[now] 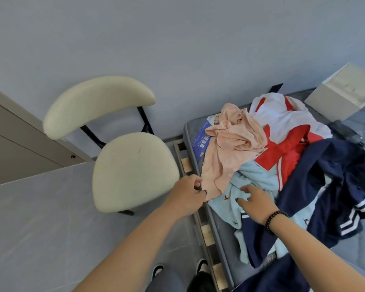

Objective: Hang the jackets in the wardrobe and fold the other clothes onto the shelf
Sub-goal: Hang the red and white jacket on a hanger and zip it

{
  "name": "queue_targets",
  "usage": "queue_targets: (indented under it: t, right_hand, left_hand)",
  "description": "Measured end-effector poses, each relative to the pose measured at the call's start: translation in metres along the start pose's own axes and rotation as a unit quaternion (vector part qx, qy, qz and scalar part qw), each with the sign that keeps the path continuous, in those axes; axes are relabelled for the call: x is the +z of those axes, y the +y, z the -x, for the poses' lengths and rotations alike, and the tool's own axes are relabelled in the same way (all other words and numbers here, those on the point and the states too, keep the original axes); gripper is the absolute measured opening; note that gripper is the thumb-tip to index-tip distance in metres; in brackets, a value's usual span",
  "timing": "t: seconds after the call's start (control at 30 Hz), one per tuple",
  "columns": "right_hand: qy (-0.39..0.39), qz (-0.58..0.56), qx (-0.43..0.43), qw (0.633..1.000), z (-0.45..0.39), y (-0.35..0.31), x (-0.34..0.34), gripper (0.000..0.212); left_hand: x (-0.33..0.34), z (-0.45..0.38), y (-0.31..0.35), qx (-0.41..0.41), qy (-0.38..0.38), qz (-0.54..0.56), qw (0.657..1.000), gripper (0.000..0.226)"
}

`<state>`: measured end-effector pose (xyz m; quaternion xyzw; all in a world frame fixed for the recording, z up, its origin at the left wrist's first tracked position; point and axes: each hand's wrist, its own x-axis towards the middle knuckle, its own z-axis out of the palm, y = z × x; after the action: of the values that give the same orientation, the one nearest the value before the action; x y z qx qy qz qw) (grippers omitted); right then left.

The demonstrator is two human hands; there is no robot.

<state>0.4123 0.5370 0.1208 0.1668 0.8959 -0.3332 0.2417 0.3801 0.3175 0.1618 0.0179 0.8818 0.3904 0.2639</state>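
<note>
Head view of the sorting stage. The task stood near its beginning: a heap of unfolded clothes lay on the grey mattress point(221, 226) of the bed, comprising a peach garment point(232, 142), a light blue garment point(255, 178), a red and white jacket point(282, 131) and a navy jacket with white stripes point(337, 182). Nothing appeared folded or hung; neither wardrobe interior nor shelf was in view. A cream chair point(133, 169) stood just beside the bed, its seat bare.

The left hand point(187, 196) was at the lower hem of the peach garment, its fingers point(197, 183) curled together; whether they pinched the cloth could not be told. The right hand point(256, 202), a bead bracelet point(274, 218) on its wrist, had its fingers point(246, 189) spread apart, on or just above the light blue garment, gripping nothing. Judged from this, one item was being singled out.
</note>
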Motion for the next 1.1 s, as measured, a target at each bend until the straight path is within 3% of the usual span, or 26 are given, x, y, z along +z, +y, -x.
queue_targets:
  t: [0.23, 0.4, 0.5, 0.57, 0.63, 0.7, 0.8, 0.87, 0.93, 1.0, 1.1]
  right_hand:
    - [0.013, -0.084, 0.079, 0.993, -0.099, 0.027, -0.035, 0.039]
    - [0.049, -0.204, 0.177, 0.962, -0.188, 0.059, -0.035, 0.036]
    - [0.105, -0.323, 0.223, 0.914, -0.234, 0.081, -0.028, 0.041]
    - [0.182, -0.409, 0.246, 0.859, -0.256, 0.092, -0.027, 0.045]
    - [0.267, -0.399, 0.329, 0.813, -0.272, 0.107, -0.026, 0.055]
    - [0.27, -0.38, 0.409, 0.784, -0.281, 0.126, -0.023, 0.066]
    - [0.2, -0.509, 0.365, 0.753, -0.295, 0.142, -0.011, 0.054]
    - [0.209, -0.565, 0.334, 0.725, -0.302, 0.15, -0.008, 0.051]
    - [0.218, -0.569, 0.299, 0.735, -0.302, 0.153, -0.008, 0.047]
    - [0.209, -0.641, 0.297, 0.676, -0.299, 0.156, -0.01, 0.042]
    - [0.256, -0.658, 0.301, 0.642, -0.291, 0.152, -0.018, 0.037]
  left_hand:
    - [0.011, -0.077, 0.017, -0.017, -0.004, 0.021, 1.0, 0.042]
    - [0.026, -0.155, 0.01, -0.019, -0.024, 0.012, 0.999, 0.039]
    - [0.039, -0.199, 0.001, -0.024, -0.042, 0.006, 0.999, 0.04]
    - [0.05, -0.223, -0.004, -0.022, -0.059, 0.007, 0.998, 0.042]
    - [0.059, -0.239, -0.009, -0.021, -0.077, 0.007, 0.997, 0.042]
    - [0.066, -0.25, -0.014, -0.021, -0.09, 0.009, 0.996, 0.042]
    - [0.07, -0.26, -0.022, -0.03, -0.103, 0.015, 0.994, 0.042]
    - [0.07, -0.265, -0.026, -0.037, -0.104, 0.012, 0.994, 0.039]
    - [0.07, -0.27, -0.03, -0.043, -0.107, 0.008, 0.993, 0.037]
    - [0.071, -0.27, -0.031, -0.049, -0.115, 0.011, 0.992, 0.037]
    - [0.071, -0.266, -0.028, -0.05, -0.126, 0.026, 0.99, 0.036]
